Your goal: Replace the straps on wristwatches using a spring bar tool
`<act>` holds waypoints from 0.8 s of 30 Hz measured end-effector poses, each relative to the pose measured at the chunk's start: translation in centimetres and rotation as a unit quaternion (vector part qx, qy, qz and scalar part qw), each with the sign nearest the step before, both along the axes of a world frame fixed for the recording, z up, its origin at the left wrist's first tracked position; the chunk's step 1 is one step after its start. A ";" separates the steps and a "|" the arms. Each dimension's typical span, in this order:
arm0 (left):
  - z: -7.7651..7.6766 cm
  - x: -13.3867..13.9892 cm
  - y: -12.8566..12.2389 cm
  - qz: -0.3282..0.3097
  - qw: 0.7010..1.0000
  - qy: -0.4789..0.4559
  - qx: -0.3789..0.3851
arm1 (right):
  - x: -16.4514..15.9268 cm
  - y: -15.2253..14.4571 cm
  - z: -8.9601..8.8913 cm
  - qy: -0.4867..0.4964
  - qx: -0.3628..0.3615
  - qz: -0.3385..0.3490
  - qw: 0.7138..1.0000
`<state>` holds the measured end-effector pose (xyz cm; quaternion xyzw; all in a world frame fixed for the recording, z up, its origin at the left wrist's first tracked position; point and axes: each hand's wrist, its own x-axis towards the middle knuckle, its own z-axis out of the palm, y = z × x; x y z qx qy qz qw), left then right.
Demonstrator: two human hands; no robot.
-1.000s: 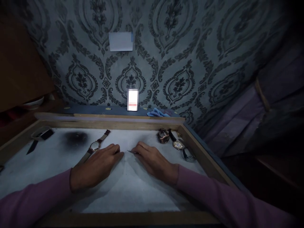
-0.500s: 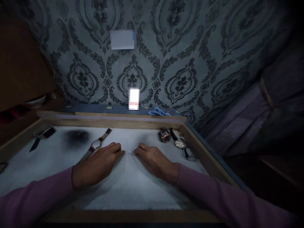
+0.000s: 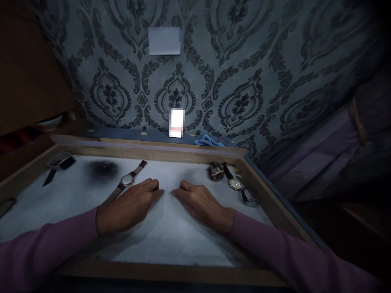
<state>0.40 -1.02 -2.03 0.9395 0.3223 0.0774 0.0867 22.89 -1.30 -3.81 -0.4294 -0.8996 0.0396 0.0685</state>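
At your far left, a brown cabinet stands beyond the wooden rim that frames the white surface, with a pale bowl tucked under its edge. A dark strap-like piece is cut off at the left of the view. In the far left corner sits a square-faced watch, its dark strap end lying towards you. A blackish smudge marks the surface to its right. Next comes a round-faced watch laid out at a slant, its near strap running down beside your left hand. That hand is curled, thumb and fingers drawn together; you hide whatever may be between them, so I cannot tell if it has hold of anything. In the narrow gap between your hands, a thin metallic piece points left, its other end pinched in the nearly closed fingers of your right hand. Behind the gap, a lit phone leans near the patterned wall. Further right, a blue cloth lies beyond the rim; inside, a bronze-coloured watch, a gold-rimmed watch and a dark-strapped watch sit close together in the far right corner.
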 end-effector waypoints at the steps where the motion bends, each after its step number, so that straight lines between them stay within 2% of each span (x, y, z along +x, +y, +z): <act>1: 0.1 0.0 0.0 0.000 1.000 0.000 -0.003 | 0.0 0.0 0.0 0.003 0.000 0.002 1.000; 12: 0.1 0.1 0.0 0.004 1.000 0.017 -0.008 | -0.3 0.0 -0.1 0.018 -0.012 0.005 1.000; 18: -0.1 0.1 0.1 0.005 1.000 0.013 -0.008 | -0.5 -0.1 -0.1 0.014 0.007 0.010 1.000; 24: 0.0 0.2 0.0 0.007 1.000 0.010 -0.010 | -0.7 -0.1 0.2 -0.023 0.012 0.010 1.000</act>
